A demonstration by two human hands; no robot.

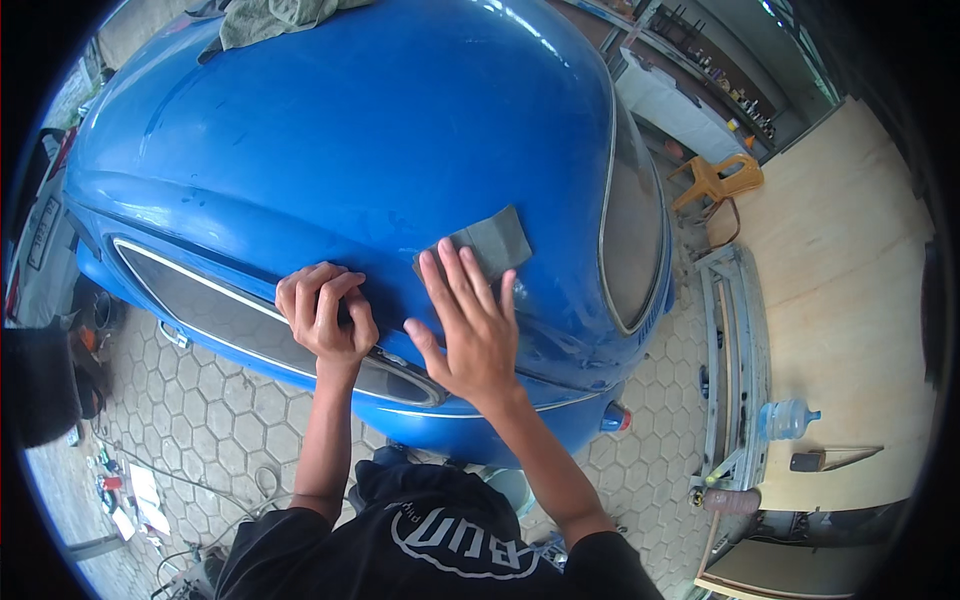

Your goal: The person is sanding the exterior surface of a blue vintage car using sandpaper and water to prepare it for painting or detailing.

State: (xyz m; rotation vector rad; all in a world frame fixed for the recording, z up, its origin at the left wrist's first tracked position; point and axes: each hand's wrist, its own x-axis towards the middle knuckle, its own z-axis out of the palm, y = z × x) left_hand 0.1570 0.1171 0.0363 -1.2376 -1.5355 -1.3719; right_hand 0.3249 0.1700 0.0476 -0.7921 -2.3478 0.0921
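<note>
Before me curves the glossy blue roof of a car (360,135). My right hand (472,322) lies spread over the lower left part of a grey sheet of abrasive paper (499,240), which rests on the roof near the rear window (634,217). My left hand (326,311) has its fingers curled at the roof's edge above the side window (225,300); nothing shows in it, though its palm side is partly hidden. A grey-green cloth (274,19) lies bunched on the far side of the roof.
A metal frame (739,360) and a large wooden board (847,300) stand on the right, with a clear blue plastic bottle (784,420) beside them. An orange plastic chair (716,180) stands behind. A hose or cable (180,480) runs over the paving at lower left. A bucket (510,487) stands near my body.
</note>
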